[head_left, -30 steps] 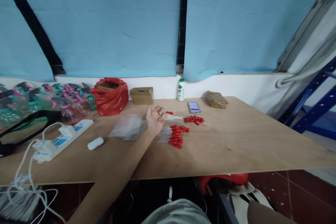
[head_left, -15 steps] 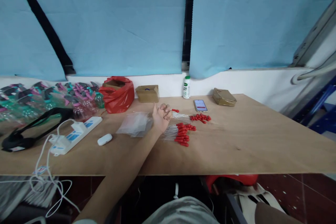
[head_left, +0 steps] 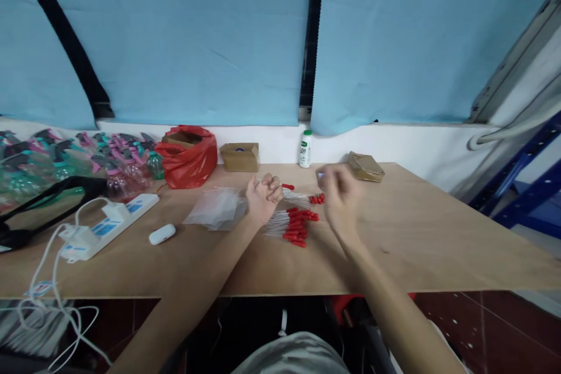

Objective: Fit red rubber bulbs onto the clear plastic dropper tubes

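My left hand [head_left: 264, 198] is raised over the tabletop, palm up with its fingers curled. A dropper's red bulb [head_left: 288, 187] sticks out just beyond its fingertips; the thin tube appears to run into the hand. My right hand [head_left: 342, 198] is bent at the fingers and smeared by motion, right of the droppers, so its grip does not show. Between my hands lies a pile of droppers [head_left: 296, 227] with red bulbs and clear tubes. Behind it is a second group of droppers [head_left: 316, 199], partly covered by my right hand. Clear plastic bags [head_left: 215, 208] lie left of my left hand.
Along the back stand a red plastic bag [head_left: 188, 160], a cardboard box [head_left: 239, 158], a white bottle [head_left: 305, 150] and a brown package [head_left: 366, 166]. A phone [head_left: 321, 176] is mostly hidden. Leftward are a white case [head_left: 162, 234], a power strip [head_left: 111, 228] and several spray bottles [head_left: 127, 172].
My right hand has come into view from the lower right and now hovers by the droppers, covering most of the phone. My left hand keeps its place and curl. The view has shifted slightly.
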Motion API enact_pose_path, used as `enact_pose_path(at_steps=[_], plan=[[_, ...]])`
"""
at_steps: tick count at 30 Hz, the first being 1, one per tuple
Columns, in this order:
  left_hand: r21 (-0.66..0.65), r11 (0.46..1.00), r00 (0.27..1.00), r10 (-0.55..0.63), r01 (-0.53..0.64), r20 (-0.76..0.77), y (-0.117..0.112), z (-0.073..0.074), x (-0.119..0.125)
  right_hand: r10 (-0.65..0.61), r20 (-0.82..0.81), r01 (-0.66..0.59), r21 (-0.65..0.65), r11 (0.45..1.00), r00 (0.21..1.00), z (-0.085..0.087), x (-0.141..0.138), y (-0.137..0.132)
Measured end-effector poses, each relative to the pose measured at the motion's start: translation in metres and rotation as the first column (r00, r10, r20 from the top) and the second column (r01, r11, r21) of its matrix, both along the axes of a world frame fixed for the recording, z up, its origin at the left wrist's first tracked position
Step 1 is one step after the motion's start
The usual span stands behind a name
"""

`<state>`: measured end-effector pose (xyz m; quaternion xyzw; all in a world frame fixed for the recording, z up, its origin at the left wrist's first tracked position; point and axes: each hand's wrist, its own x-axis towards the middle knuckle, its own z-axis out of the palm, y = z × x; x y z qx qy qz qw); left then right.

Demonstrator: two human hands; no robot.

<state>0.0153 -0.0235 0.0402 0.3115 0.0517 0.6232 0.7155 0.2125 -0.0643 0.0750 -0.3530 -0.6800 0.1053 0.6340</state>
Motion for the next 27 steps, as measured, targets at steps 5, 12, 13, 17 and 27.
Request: enact_pose_path(at_steps=[5,12,13,17,27], plan=[[0.034,0.999,1.000,-0.006,0.006,0.006,0.002,-0.001,-0.001,0.332,0.141,-0.267,-0.349,0.898,0.933,-0.027,-0.032,0.050],[0.024,0.999,0.999,0.044,-0.044,0.004,0.005,-0.003,-0.001,0.507,-0.335,-0.607,-0.387,0.694,0.794,-0.054,-0.042,0.060],[0.022,0.998,0.999,0.053,-0.053,0.010,0.005,-0.003,-0.001,0.497,-0.372,-0.617,-0.382,0.688,0.784,-0.054,-0.041,0.060],[-0.015,0.998,0.998,0.065,-0.065,0.026,0.004,-0.003,-0.002,0.467,-0.466,-0.646,-0.376,0.665,0.752,-0.052,-0.036,0.060],[-0.059,0.996,0.997,0.070,-0.068,0.022,0.007,-0.010,-0.001,0.450,-0.438,-0.615,-0.385,0.688,0.778,-0.058,-0.034,0.063]])
